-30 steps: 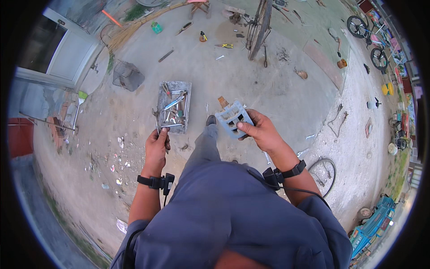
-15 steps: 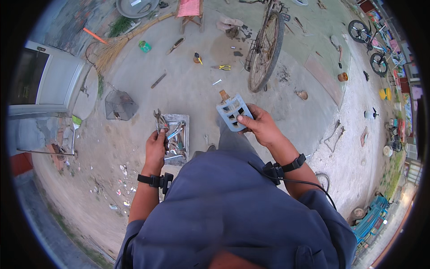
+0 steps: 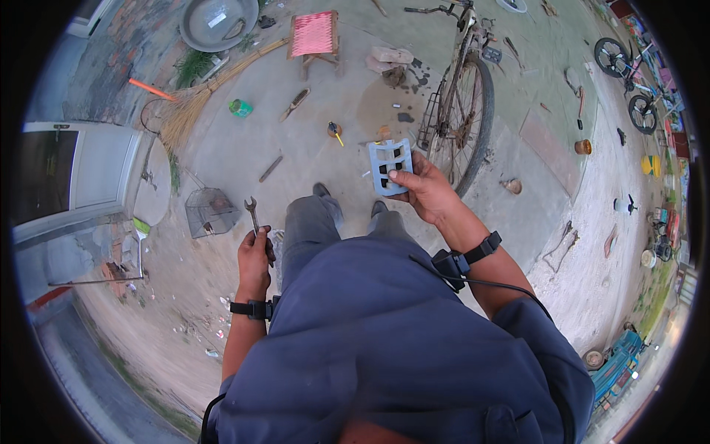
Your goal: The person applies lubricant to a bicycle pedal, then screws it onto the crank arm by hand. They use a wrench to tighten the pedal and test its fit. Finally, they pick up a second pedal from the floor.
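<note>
My left hand [image 3: 255,260] is closed round the handle of an open-end wrench [image 3: 252,210], whose jaws point up and away from me. My right hand [image 3: 430,195] grips a pale blue-grey bicycle pedal [image 3: 374,167], thumb on its slotted face. A brown stub [image 3: 384,132] shows at the pedal's far end. The pedal and wrench are held well apart. Beyond my right hand stands a bicycle [image 3: 484,111], with another pedal [image 3: 492,54] on it.
A wire cage [image 3: 211,212] lies left of the wrench. A screwdriver-like yellow tool [image 3: 337,136], a flat bar [image 3: 271,169], a green can [image 3: 239,108] and a straw broom [image 3: 194,111] lie ahead. A pink-seated stool [image 3: 313,35] stands farther off.
My view has shifted, bringing both feet into sight and mostly hiding the tool tray behind my left side. Both hands keep their grip; the wrench now stands out clearly, and the pedal is turned more upright.
</note>
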`<state>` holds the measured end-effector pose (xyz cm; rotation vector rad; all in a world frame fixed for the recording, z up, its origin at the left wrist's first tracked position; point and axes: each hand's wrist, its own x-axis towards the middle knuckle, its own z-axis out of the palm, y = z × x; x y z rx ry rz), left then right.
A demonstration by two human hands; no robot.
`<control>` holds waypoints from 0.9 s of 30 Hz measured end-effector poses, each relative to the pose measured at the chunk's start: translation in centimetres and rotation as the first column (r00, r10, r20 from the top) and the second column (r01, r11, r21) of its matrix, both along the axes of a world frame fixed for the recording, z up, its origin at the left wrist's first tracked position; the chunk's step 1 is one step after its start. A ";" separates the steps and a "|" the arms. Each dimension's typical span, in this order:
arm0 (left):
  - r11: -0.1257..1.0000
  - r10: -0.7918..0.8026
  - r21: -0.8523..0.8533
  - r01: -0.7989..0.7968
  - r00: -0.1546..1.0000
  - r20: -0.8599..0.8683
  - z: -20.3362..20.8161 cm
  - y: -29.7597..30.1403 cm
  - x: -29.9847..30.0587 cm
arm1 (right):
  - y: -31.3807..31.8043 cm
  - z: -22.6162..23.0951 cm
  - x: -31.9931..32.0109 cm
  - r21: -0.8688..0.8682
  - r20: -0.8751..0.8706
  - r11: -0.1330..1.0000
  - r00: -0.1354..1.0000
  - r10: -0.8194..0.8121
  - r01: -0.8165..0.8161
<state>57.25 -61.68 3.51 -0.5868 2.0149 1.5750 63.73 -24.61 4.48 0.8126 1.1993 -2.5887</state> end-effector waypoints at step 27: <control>0.966 -0.257 0.043 0.255 0.964 0.065 -4.5 3.5 -44.9 | 3.5 -2.6 -28.4 0.120 0.221 0.833 0.804 -0.552 0.540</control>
